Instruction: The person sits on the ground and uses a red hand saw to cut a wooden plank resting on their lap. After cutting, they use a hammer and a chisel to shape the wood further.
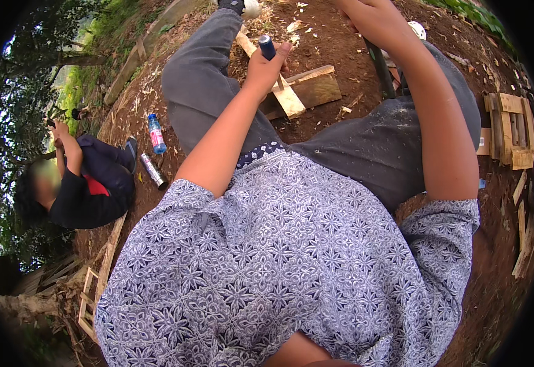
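My left hand [267, 72] is closed around the blue handle [267, 46] of what looks like a chisel. Its narrow metal end points down at a pale wood strip [289, 101], which lies across a wider board [319, 87] on the ground between my legs. My right hand [371, 18] is raised at the top edge, partly cut off by the frame. Its fingers curl around a tool whose dark handle [379, 70] sticks out below the fist; the tool's head is out of sight.
Wood chips litter the brown soil. To the left lie a clear blue bottle [156, 133] and a silver flask [153, 171], near another seated person [89, 177]. A small wooden frame [512, 129] stands at the right, with loose wood pieces [526, 238] below it.
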